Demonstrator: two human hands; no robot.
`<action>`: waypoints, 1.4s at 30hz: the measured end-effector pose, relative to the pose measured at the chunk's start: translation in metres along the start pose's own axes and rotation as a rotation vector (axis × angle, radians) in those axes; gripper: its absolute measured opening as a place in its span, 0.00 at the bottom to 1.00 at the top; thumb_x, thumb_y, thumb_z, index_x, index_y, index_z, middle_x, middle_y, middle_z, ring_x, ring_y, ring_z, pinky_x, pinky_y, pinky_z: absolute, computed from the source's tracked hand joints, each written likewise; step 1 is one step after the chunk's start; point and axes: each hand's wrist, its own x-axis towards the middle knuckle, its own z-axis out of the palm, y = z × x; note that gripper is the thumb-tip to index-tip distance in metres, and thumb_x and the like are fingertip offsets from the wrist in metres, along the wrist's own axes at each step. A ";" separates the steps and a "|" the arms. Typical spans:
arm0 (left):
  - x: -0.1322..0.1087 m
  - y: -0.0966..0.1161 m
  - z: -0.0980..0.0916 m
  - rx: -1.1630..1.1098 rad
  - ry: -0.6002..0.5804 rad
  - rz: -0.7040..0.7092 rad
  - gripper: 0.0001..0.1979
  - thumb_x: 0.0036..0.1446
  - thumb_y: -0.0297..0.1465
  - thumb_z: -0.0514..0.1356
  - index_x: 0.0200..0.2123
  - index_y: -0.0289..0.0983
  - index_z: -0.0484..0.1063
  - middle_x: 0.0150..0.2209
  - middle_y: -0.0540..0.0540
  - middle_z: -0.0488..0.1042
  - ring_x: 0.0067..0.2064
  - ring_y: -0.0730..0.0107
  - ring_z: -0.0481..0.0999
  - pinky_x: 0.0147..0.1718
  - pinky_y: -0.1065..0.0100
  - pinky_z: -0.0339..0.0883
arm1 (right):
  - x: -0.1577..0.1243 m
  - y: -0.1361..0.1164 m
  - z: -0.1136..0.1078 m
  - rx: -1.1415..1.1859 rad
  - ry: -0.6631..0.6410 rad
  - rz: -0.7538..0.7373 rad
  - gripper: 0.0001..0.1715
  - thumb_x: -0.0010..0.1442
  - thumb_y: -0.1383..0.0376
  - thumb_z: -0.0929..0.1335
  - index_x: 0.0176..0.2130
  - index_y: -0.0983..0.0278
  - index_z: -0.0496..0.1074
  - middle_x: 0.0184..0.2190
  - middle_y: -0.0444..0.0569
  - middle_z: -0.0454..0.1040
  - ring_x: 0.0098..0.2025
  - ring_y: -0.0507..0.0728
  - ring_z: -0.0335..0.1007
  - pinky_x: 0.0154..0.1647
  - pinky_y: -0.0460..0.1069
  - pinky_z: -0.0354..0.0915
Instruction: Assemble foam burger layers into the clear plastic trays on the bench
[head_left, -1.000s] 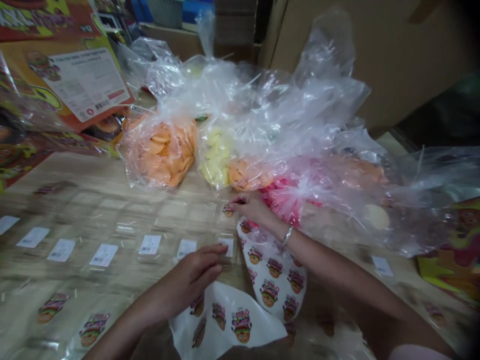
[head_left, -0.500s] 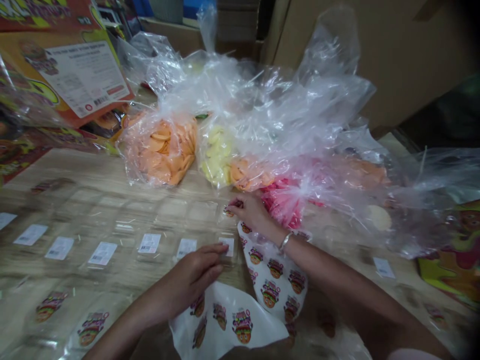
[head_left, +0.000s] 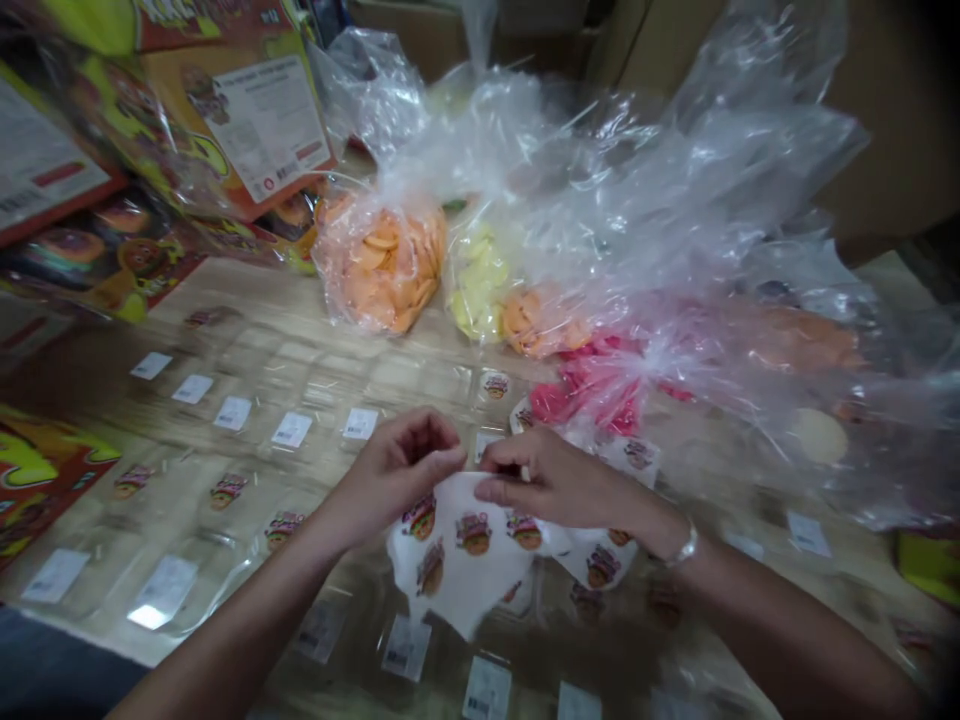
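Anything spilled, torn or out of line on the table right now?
Nothing spilled that I can see. The sticker sheet sags, creased, between the left hand and right hand. The small clear sleeves lie in fairly even rows, and the orange pieces are inside their bag. The picture is blurred, so small tears would not show.

White burger-printed sticker sheet (head_left: 465,570); orange discs (head_left: 386,265)

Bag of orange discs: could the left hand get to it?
Probably yes. Only flat clear pouches lie between the left hand and the bag of orange discs, but that hand is pinching the sticker sheet.
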 end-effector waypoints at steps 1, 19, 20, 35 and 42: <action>-0.003 0.001 -0.002 -0.035 0.025 -0.022 0.17 0.45 0.39 0.67 0.35 0.37 0.69 0.28 0.53 0.69 0.24 0.78 0.67 0.22 0.74 0.61 | -0.004 0.000 0.003 0.027 0.059 0.035 0.16 0.63 0.61 0.65 0.26 0.65 0.69 0.19 0.39 0.61 0.21 0.47 0.55 0.21 0.44 0.49; -0.023 -0.014 -0.001 -0.018 0.170 -0.070 0.16 0.52 0.42 0.62 0.28 0.34 0.73 0.21 0.52 0.69 0.23 0.75 0.66 0.20 0.74 0.60 | 0.024 -0.008 0.030 0.236 0.237 0.001 0.08 0.60 0.63 0.68 0.30 0.65 0.69 0.25 0.41 0.67 0.28 0.49 0.61 0.28 0.44 0.57; -0.023 -0.015 -0.001 -0.049 0.139 -0.095 0.16 0.51 0.42 0.63 0.30 0.34 0.73 0.22 0.51 0.70 0.23 0.74 0.67 0.21 0.74 0.61 | 0.025 -0.007 0.030 0.244 0.242 -0.008 0.07 0.60 0.64 0.68 0.31 0.65 0.69 0.26 0.42 0.68 0.29 0.49 0.63 0.29 0.44 0.58; -0.022 -0.022 -0.019 -0.091 -0.021 -0.244 0.20 0.53 0.47 0.60 0.33 0.34 0.75 0.29 0.45 0.78 0.25 0.69 0.74 0.23 0.72 0.66 | 0.046 0.017 0.008 0.399 0.537 0.023 0.08 0.60 0.61 0.67 0.33 0.63 0.71 0.28 0.44 0.74 0.30 0.51 0.70 0.31 0.46 0.66; 0.007 -0.039 -0.025 0.828 -0.133 0.293 0.16 0.63 0.34 0.53 0.32 0.35 0.79 0.61 0.39 0.66 0.63 0.55 0.63 0.60 0.55 0.58 | 0.116 0.060 -0.014 0.224 0.381 0.195 0.08 0.57 0.65 0.68 0.28 0.64 0.68 0.24 0.42 0.71 0.24 0.48 0.64 0.24 0.43 0.58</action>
